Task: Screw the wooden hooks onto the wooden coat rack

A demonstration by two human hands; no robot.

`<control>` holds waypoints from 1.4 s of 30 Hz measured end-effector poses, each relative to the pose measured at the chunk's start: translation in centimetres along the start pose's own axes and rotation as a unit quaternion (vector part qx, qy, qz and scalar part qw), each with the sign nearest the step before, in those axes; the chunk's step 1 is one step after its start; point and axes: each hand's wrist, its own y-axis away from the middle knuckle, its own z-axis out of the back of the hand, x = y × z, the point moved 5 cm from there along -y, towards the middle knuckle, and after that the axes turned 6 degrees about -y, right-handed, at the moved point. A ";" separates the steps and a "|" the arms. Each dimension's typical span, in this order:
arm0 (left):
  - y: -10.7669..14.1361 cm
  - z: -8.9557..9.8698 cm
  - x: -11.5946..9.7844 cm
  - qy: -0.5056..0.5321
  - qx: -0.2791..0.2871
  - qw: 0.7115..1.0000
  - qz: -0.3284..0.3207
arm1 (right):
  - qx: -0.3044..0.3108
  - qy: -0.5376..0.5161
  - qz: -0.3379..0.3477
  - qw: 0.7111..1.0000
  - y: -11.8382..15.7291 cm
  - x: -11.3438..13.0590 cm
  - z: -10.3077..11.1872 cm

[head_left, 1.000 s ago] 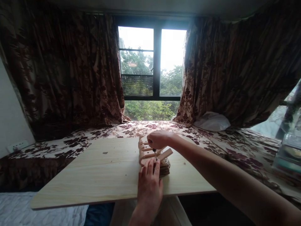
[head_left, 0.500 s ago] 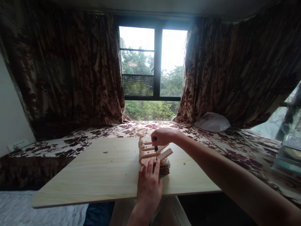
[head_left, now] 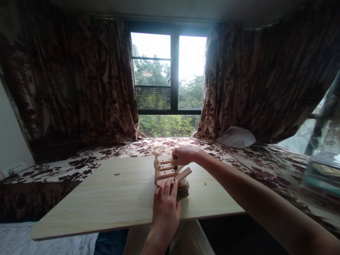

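Observation:
A light wooden piece with several curved, slotted parts point(head_left: 162, 173) rests on the pale tabletop point(head_left: 106, 202). Under its right side lies a brown stack point(head_left: 183, 191), partly hidden. My right hand point(head_left: 183, 156) is closed round the dark handle of a screwdriver point(head_left: 175, 169), which stands upright with its tip down at the near part of the wood. My left hand point(head_left: 166, 205) presses on the near end of the wooden piece, its fingertips beside the screwdriver tip. What its fingers may grip underneath is hidden.
Small dark bits point(head_left: 117, 174) lie on the tabletop. Behind it spreads a flower-patterned cloth point(head_left: 170, 142) below the window. A white plastic bag point(head_left: 236, 137) sits at the back right, and a clear box point(head_left: 322, 173) stands at the far right.
The whole view has shifted slightly. Both hands, the screwdriver and the wooden piece keep nearly the same places relative to one another.

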 end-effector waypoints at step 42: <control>0.1 0.4 -0.3 0.023 0.027 0.999 0.006 | 0.007 0.023 0.028 0.999 0.0 1.3 0.1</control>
